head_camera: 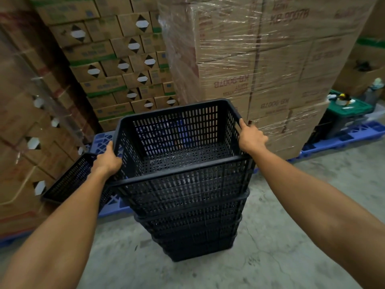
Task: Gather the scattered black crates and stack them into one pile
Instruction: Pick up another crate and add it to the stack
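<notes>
A pile of several nested black slotted crates (193, 222) stands on the concrete floor in front of me. The top crate (183, 184) sits in the pile, its rim level. My left hand (107, 160) grips its left rim and my right hand (251, 137) grips its right rim near the far corner. Another black crate (70, 180) lies tilted to the left, resting on a blue pallet, partly hidden behind my left forearm.
Blue pallets (341, 138) carry tall stacks of cardboard boxes: a shrink-wrapped stack (260, 59) right behind the pile, more boxes (116, 59) at back left. A green-lidded bin (350, 109) stands at right. Concrete floor (291, 226) lies to the right and near me.
</notes>
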